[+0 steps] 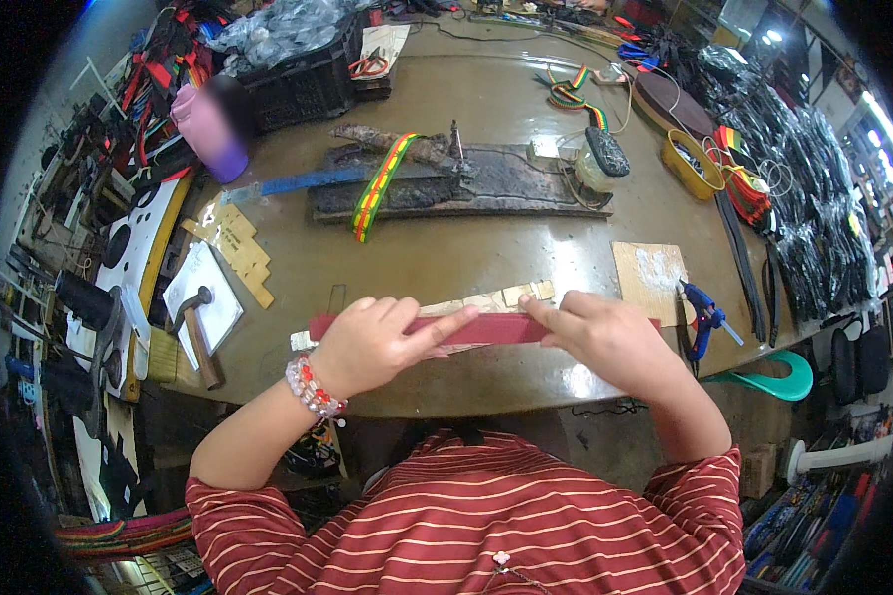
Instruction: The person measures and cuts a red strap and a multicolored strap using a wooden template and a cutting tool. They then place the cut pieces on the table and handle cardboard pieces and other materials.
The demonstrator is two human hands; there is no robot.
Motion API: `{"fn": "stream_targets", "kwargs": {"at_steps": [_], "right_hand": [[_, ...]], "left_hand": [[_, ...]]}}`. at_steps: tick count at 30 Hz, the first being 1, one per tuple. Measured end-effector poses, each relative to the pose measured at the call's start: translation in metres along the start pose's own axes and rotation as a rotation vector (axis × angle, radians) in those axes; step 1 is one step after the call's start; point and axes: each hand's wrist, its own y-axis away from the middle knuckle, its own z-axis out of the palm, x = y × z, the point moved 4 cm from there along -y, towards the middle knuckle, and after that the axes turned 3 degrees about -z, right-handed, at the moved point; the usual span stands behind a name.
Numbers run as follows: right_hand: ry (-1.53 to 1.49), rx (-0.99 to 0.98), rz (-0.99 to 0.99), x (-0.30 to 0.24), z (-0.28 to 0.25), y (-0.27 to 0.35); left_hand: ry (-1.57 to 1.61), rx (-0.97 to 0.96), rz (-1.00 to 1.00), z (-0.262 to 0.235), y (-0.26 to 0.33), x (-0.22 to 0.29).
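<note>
A flat red strip [511,329] lies crosswise near the table's front edge, over a pale, paper-like strip [481,300] whose edges show beyond it. My left hand [372,342] grips the red strip's left part, with the index finger laid along it and the thumb side hidden. On the right part my right hand [605,339] is closed over it, index finger pointing inward. Between the two index fingertips a stretch of red stays uncovered. Right of that hand are a square tan board [650,268] with white smears and a blue glue gun [701,309].
Ahead lies a long dark board [536,183] with a striped ribbon [382,188] across it. A hammer [199,342] and a stepped cardboard template [233,250] are on the left. A yellow basket [691,167] stands at the right, with plastic-wrapped black goods [794,188] beyond.
</note>
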Motion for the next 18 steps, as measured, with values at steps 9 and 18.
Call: {"fn": "stream_targets", "kwargs": {"at_steps": [9,18], "right_hand": [[0.078,-0.085,0.083,0.062,0.116,-0.025],[0.289,0.343,0.282,0.214,0.073,-0.147]], "left_hand": [[0.046,-0.258,-0.169,0.070,0.031,-0.019],[0.166,0.032,-0.618,0.082,-0.042,-0.122]]}}
